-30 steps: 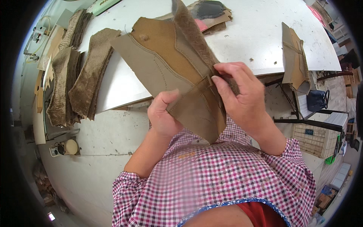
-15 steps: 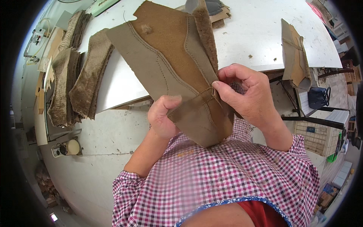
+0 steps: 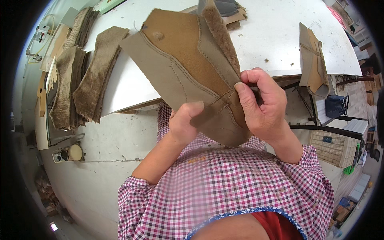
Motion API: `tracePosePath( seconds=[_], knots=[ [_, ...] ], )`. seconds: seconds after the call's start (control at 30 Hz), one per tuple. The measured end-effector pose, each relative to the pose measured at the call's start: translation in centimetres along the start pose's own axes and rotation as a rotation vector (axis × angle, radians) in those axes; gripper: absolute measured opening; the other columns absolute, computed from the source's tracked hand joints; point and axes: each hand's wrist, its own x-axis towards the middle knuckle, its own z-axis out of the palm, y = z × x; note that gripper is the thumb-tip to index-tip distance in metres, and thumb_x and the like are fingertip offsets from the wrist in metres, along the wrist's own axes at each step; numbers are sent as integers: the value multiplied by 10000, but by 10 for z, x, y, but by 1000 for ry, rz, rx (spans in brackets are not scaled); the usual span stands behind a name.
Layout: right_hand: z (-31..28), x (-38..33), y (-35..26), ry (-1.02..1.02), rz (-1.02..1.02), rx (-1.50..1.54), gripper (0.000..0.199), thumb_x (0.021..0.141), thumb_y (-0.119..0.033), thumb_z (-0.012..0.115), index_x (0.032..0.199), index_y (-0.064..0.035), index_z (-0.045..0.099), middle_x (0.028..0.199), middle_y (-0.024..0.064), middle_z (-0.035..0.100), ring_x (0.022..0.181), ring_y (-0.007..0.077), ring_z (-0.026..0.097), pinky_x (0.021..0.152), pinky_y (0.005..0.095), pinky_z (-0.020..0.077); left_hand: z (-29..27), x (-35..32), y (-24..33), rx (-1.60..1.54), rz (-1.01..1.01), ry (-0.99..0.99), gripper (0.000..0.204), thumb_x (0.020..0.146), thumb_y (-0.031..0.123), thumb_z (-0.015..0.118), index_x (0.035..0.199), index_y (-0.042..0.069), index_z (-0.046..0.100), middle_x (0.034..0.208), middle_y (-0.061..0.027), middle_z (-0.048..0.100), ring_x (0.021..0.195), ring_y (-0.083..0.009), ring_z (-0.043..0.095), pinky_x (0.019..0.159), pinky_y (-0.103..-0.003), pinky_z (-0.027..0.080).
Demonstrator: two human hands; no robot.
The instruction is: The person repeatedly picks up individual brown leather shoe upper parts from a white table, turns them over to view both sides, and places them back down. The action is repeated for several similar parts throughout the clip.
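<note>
I hold a stitched tan suede boot upper point(image 3: 188, 64) with a fleece-lined edge up in front of me, above the near edge of the white table point(image 3: 272, 44). My left hand point(image 3: 185, 123) grips its lower part from below, thumb pressed on the seam. My right hand point(image 3: 264, 107) pinches the same piece at its right edge, by the stitched seam and the fleece trim. Both forearms come up from a red-and-white checked shirt.
Stacks of fleece-lined suede pieces point(image 3: 86, 76) lie on the table's left side. Another tan piece point(image 3: 313, 60) hangs over the right edge, more pieces point(image 3: 228, 12) at the far side. A wire basket point(image 3: 336, 146) and a dark bag point(image 3: 335, 106) stand at right.
The suede piece has been lifted and pushed further up and away from my body. Both hands keep their grip; the right fingers have shifted along the seam.
</note>
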Motion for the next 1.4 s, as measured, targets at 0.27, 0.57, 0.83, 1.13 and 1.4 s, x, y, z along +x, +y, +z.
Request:
tracePosePath(
  seconds=[0.27,0.57,0.83,1.13,1.4],
  knots=[
    [-13,9,21,-241,-259,79,110,861,29,564,940,-16,502,793,104,493,647,240,477,595,314,411,-36,9,39,-452,220,-225,497,843,207,452,1230,-104,475,1225,-230,569,1093,-340,585,941,-475,482],
    [4,-23,46,-325,71,106,92,904,-45,568,955,-14,499,810,115,532,667,225,513,616,311,433,-49,24,27,-608,12,-65,444,912,226,450,1274,-27,488,1250,-182,572,1127,-331,571,961,-470,467],
    [5,31,46,-235,121,449,665,957,-509,480,1336,37,442,1271,162,563,1221,250,499,1053,380,375,-41,6,29,-704,-36,-166,448,895,194,454,1276,-38,492,1261,-195,563,1148,-350,558,991,-483,445],
    [8,52,94,-545,492,1257,631,854,-265,649,1325,79,410,1116,181,617,1053,274,625,887,385,535,-55,-13,27,-587,-41,-56,503,811,149,501,1258,-82,493,1243,-225,569,1131,-363,567,993,-478,449],
    [42,29,50,-355,689,648,367,841,-233,667,1084,42,649,956,86,680,852,118,616,763,267,500,-38,-16,9,-548,-24,-47,381,798,90,500,1128,-84,581,1146,-191,620,1035,-316,612,948,-432,482]
  ],
)
